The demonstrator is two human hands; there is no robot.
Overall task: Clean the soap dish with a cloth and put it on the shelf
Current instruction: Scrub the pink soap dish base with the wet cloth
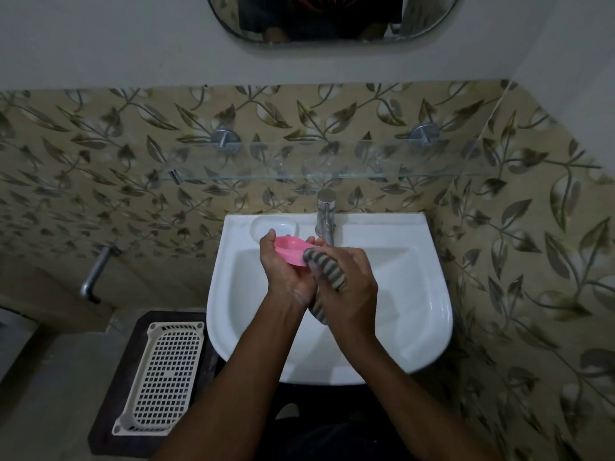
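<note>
White sink [416,294] — basin looks empty, both hands working over it. Glass shelf [332,168] above, bare. Left hand [286,271] grips pink soap dish [289,249]; right hand [349,277] clenches striped cloth [327,266] against its rim — rub inside the hollow, keep the dish steady.

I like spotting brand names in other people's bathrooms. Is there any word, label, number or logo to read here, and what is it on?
None can be read.
Pink soap dish in the left hand: no lettering shows.
Striped cloth in the right hand: pattern only.
Tap, sink, glass shelf and white basket: no visible marks.
Mirror: the orange shape on dark clothing is too cut off to read.
</note>
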